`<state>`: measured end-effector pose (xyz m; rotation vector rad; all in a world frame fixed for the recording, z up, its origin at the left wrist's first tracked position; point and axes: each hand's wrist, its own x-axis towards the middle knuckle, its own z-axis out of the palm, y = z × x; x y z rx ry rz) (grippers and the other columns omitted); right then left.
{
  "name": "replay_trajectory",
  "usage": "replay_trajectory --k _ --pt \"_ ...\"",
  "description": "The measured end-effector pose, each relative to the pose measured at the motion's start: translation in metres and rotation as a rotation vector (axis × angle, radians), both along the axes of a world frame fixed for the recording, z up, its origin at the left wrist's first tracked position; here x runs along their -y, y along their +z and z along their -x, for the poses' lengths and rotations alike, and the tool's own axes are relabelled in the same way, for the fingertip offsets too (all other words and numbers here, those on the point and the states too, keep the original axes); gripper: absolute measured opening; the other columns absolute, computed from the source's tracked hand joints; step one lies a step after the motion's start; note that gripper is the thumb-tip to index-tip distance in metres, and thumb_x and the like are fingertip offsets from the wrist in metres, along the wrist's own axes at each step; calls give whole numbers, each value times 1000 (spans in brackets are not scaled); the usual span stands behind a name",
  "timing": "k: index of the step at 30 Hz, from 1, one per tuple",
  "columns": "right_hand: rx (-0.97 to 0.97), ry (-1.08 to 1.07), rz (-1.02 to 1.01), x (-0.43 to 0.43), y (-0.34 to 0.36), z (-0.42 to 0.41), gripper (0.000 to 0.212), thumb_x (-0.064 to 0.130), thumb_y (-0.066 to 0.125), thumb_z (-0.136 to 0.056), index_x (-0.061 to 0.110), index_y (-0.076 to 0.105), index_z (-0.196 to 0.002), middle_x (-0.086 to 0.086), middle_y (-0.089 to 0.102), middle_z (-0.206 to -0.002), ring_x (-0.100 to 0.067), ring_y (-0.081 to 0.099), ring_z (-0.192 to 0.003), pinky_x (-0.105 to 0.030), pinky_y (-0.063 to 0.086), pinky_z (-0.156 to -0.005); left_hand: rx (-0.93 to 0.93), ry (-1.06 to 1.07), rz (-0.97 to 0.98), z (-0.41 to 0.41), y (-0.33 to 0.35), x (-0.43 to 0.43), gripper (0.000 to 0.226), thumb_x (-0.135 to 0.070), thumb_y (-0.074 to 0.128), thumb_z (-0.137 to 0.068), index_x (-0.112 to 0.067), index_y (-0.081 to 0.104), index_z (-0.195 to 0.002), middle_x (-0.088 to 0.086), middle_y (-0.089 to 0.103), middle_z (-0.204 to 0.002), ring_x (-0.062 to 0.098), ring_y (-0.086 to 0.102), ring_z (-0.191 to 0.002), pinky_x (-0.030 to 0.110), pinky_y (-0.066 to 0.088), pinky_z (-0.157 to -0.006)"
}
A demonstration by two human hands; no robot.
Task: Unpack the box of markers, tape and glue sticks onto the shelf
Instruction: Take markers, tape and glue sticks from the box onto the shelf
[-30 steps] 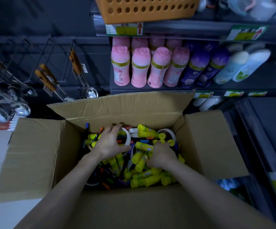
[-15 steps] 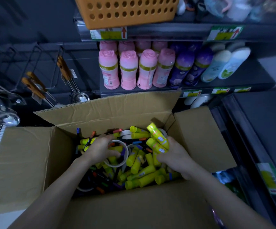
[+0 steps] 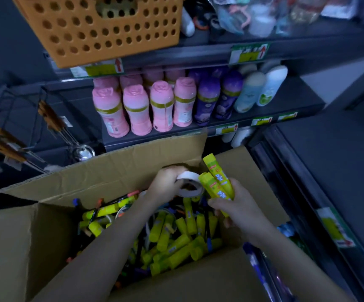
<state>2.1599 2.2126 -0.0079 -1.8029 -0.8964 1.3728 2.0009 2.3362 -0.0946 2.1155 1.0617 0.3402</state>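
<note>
Your left hand [image 3: 165, 182] grips a roll of tape [image 3: 189, 187], your right hand [image 3: 237, 205] clutches glue sticks [image 3: 217, 182] — both raised above the cardboard box [image 3: 115, 168]. Nothing visibly shelved yet — the box looks nearly full.

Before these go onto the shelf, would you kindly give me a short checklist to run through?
1. Left hand grips the tape roll: ok.
2. Right hand grips the glue sticks: ok.
3. Both loads held above the contents of the box: ok.
4. Path to the shelf: not ok, the far flap stands upright in the way.
5. Intended spot on the shelf: cannot tell; pink bottles fill its left part.
</note>
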Motion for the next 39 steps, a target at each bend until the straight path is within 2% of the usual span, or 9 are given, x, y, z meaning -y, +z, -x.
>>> replay_trajectory --k 4,8,15,18,23,27,32,36,39 --pt "83 1 -83 -4 0 -12 34 13 70 -81 31 52 -103 0 59 -75 -13 58 -65 -24 40 -49 -211 -69 -18 -22 -26 -4 41 -3 46 -88 -12 59 -125 12 62 -125 30 56 -115 39 46 -90" --pt "49 -13 -120 -6 0 -16 36 10 71 -80 33 54 -102 2 59 -74 -15 59 -65 -19 39 -46 -331 -107 -33 -36 -41 0 31 -8 44 -91 -15 57 -118 13 64 -118 34 59 -106 41 49 -78" --pt "-60 -131 -107 -6 -5 -19 36 6 70 -80 26 56 -106 -1 59 -71 -13 57 -60 -23 37 -39 -415 -149 -70 -43 -54 -1 39 -2 44 -89 -7 51 -127 15 51 -129 33 48 -119 39 42 -92" --pt "-79 -123 -91 -7 -4 -19 32 8 69 -81 25 56 -104 -1 58 -70 -13 56 -60 -24 37 -39 -440 -136 -98 -40 -54 -1 33 -8 49 -88 -10 59 -120 12 52 -124 32 53 -113 40 47 -87" --pt "-71 -84 -83 -7 -3 -18 31 9 69 -81 24 55 -105 -5 59 -74 -13 57 -61 -25 37 -40 -338 -80 -102 -32 -47 3 22 -13 57 -87 -9 62 -108 11 60 -112 32 58 -103 40 48 -77" --pt "-75 -99 -91 -7 -2 -17 32 7 68 -81 22 56 -106 -5 59 -75 -15 57 -62 -25 37 -40 -210 -99 -179 -14 -34 6 29 -12 61 -88 -8 63 -116 13 66 -112 31 61 -104 37 47 -79" --pt "-73 -110 -83 -4 -2 -15 33 8 69 -81 20 56 -109 0 59 -70 -12 57 -59 -26 37 -40 -89 -160 -307 12 -24 18 34 -2 71 -74 -3 68 -108 15 70 -105 30 69 -93 41 58 -72" --pt "-64 -105 -78 -1 0 -10 34 9 69 -82 22 55 -110 -1 60 -73 -9 57 -57 -24 38 -41 -8 -45 -318 27 -8 22 36 -6 65 -78 -1 67 -114 15 69 -111 28 67 -100 39 55 -84" --pt "-57 -115 -81 3 1 -5 35 10 69 -81 23 56 -111 -2 61 -77 -11 57 -59 -25 39 -42 32 86 -267 33 8 22 30 -6 61 -87 -3 66 -116 10 68 -115 23 64 -106 21 46 -91"
